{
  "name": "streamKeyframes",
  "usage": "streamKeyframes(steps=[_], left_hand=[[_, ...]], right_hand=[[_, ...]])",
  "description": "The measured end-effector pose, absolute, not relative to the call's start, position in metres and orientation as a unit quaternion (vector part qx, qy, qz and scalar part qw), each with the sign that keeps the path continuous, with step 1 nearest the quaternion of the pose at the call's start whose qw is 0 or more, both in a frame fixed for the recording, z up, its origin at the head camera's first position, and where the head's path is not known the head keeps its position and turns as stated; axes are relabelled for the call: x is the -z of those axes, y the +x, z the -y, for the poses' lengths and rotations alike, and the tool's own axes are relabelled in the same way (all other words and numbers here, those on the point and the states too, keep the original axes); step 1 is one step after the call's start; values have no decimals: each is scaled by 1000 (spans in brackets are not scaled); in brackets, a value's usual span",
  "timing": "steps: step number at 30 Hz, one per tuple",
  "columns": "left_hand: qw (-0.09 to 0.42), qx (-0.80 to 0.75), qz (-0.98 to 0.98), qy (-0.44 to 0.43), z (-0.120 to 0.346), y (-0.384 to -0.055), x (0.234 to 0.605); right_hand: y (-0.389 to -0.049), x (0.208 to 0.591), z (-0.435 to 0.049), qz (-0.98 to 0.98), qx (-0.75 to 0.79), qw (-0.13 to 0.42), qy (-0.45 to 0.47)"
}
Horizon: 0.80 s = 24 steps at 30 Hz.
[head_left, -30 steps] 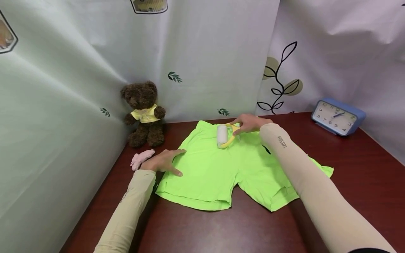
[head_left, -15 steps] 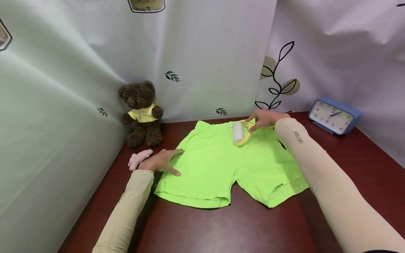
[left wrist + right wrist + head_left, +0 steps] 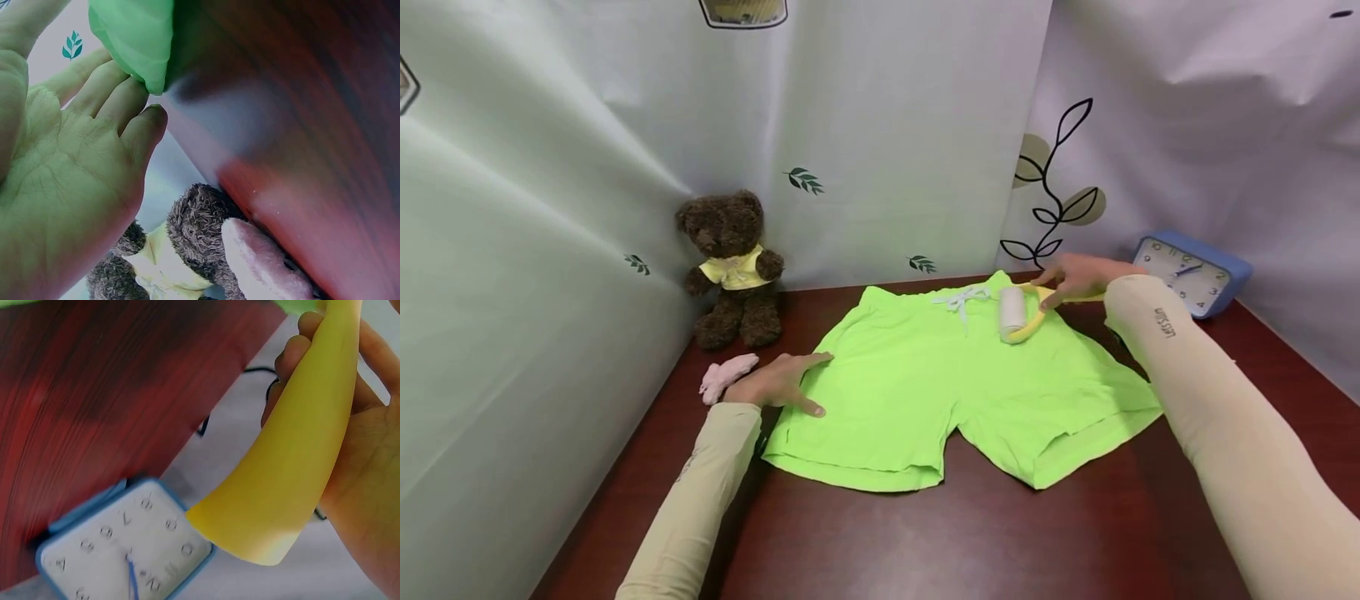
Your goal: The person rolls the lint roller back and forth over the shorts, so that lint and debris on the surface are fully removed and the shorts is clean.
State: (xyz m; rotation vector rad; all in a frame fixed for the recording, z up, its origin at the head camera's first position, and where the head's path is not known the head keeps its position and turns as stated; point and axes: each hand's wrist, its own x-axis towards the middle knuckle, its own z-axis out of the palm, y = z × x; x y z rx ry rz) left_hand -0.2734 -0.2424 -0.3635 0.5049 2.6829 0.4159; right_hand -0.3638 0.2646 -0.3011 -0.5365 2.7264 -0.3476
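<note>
While your right hand [image 3: 1078,276] has its fingers clamped on the yellow handle [image 3: 281,453], the white roller [image 3: 1012,309] sits just left of those fingertips, on the green shorts [image 3: 887,375] below the waistband. Its long axis runs from the far side toward you, crosswise to the handle, which leads off rightward past your palm, so it looks set to turn along a sideways stroke. Your left hand [image 3: 778,380] is well apart from it, fingers straight and spread, resting at the shorts' left edge; your right is plainly the nearer.
</note>
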Motion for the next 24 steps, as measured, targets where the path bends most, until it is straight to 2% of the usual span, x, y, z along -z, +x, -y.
streamKeyframes(steps=[10,24], left_hand=[[190,-156,-951,189,244,-273,363],[195,-150,-952,182,243,-272,361]], right_hand=[[-356,295,-294,-967,96,173,-161],[-344,279,-315,-968,77,171,-167]])
